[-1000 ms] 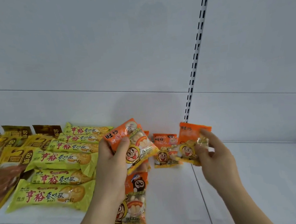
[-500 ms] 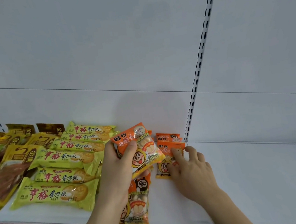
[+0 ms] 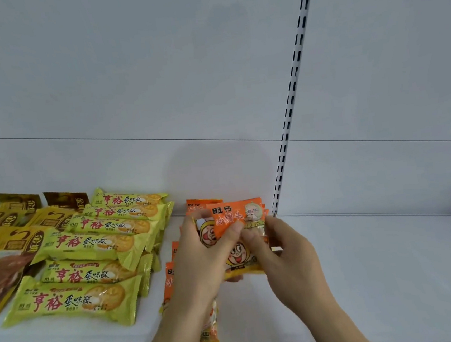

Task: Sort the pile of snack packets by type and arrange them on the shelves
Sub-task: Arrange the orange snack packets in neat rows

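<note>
Fingers of left hand and right hand pinched around glossy, crinkled orange packet.

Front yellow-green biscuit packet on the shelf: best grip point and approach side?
Take the front yellow-green biscuit packet across its narrow width near the middle, coming from above and the shelf's open front edge. It lies flat, long axis left-right, nearest the edge with nothing on top; its back edge tucks under the next packet.

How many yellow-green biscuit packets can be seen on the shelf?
6 yellow-green biscuit packets, in a overlapping column from shelf front to back wall, left of the hands; some may be hidden beneath.
</note>
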`<action>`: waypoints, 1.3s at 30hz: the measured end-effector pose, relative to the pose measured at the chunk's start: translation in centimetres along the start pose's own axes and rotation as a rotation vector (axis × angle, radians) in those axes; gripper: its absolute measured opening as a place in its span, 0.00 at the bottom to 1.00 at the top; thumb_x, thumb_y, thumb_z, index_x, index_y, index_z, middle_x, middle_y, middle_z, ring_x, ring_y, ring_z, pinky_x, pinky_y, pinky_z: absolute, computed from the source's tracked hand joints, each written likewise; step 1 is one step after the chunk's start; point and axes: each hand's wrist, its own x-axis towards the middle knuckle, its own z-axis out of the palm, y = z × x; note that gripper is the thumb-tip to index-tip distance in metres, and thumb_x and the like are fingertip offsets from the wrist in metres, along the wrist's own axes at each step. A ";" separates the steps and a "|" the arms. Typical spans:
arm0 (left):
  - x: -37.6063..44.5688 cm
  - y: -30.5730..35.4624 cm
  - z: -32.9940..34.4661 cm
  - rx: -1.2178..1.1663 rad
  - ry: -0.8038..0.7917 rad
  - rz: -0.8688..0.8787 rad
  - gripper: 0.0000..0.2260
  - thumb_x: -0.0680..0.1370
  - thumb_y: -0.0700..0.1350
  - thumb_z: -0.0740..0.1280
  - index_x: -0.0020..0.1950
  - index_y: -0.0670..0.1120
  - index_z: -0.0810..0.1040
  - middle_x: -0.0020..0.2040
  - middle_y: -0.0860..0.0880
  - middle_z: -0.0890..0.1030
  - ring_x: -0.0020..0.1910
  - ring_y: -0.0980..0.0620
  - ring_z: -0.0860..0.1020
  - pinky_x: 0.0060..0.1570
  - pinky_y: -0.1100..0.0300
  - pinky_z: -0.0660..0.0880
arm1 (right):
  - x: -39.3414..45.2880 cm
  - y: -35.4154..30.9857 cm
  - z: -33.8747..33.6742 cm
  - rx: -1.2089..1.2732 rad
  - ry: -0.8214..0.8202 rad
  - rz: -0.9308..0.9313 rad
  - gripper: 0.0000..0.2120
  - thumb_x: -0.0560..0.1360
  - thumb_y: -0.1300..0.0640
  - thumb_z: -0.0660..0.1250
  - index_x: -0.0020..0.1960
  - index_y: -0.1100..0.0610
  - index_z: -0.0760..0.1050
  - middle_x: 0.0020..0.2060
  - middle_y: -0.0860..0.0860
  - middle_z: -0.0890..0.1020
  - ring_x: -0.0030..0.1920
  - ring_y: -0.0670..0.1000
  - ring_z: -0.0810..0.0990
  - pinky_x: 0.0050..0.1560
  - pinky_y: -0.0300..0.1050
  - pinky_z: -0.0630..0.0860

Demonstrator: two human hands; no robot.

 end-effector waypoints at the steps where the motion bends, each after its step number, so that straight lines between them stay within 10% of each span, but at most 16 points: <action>1: -0.1 0.0 0.0 -0.016 -0.018 -0.012 0.16 0.75 0.54 0.75 0.61 0.57 0.75 0.51 0.52 0.85 0.41 0.52 0.87 0.28 0.51 0.82 | 0.0 0.2 -0.1 -0.009 0.021 -0.004 0.05 0.78 0.46 0.69 0.53 0.44 0.80 0.41 0.39 0.85 0.44 0.40 0.83 0.43 0.38 0.80; 7: 0.8 -0.1 -1.6 -0.158 -0.002 -0.063 0.09 0.84 0.43 0.64 0.58 0.57 0.78 0.56 0.42 0.83 0.43 0.38 0.86 0.33 0.49 0.83 | 0.7 2.0 -3.7 -0.017 0.338 0.100 0.17 0.78 0.54 0.69 0.64 0.42 0.70 0.43 0.41 0.83 0.42 0.43 0.84 0.38 0.40 0.76; 14: 1.1 0.3 -2.9 -0.213 0.062 -0.062 0.09 0.85 0.41 0.63 0.62 0.52 0.77 0.53 0.43 0.84 0.41 0.42 0.86 0.28 0.52 0.81 | -0.2 4.1 -1.2 -0.315 0.125 -0.054 0.18 0.80 0.58 0.66 0.65 0.39 0.74 0.51 0.39 0.77 0.48 0.43 0.80 0.43 0.31 0.74; 25: 0.2 0.3 -2.8 -0.196 0.078 -0.065 0.07 0.86 0.47 0.61 0.59 0.53 0.77 0.45 0.50 0.87 0.41 0.46 0.87 0.29 0.53 0.82 | 0.0 5.5 0.9 -0.955 -0.021 -0.066 0.26 0.81 0.39 0.56 0.77 0.44 0.59 0.73 0.54 0.63 0.68 0.58 0.69 0.59 0.52 0.76; 32: -0.7 0.1 -0.7 -0.188 0.116 -0.016 0.10 0.86 0.43 0.59 0.60 0.58 0.76 0.50 0.42 0.86 0.41 0.43 0.86 0.38 0.42 0.84 | -2.3 0.7 0.3 -0.073 0.109 -0.047 0.23 0.78 0.38 0.59 0.72 0.37 0.63 0.51 0.37 0.81 0.51 0.40 0.80 0.47 0.34 0.76; 39: -2.6 -0.7 0.7 0.031 -0.076 0.024 0.09 0.83 0.47 0.68 0.62 0.57 0.76 0.47 0.52 0.86 0.45 0.52 0.86 0.46 0.45 0.84 | -2.2 -1.0 -2.0 0.328 0.278 0.076 0.15 0.78 0.56 0.70 0.59 0.39 0.74 0.45 0.42 0.83 0.39 0.50 0.85 0.34 0.37 0.78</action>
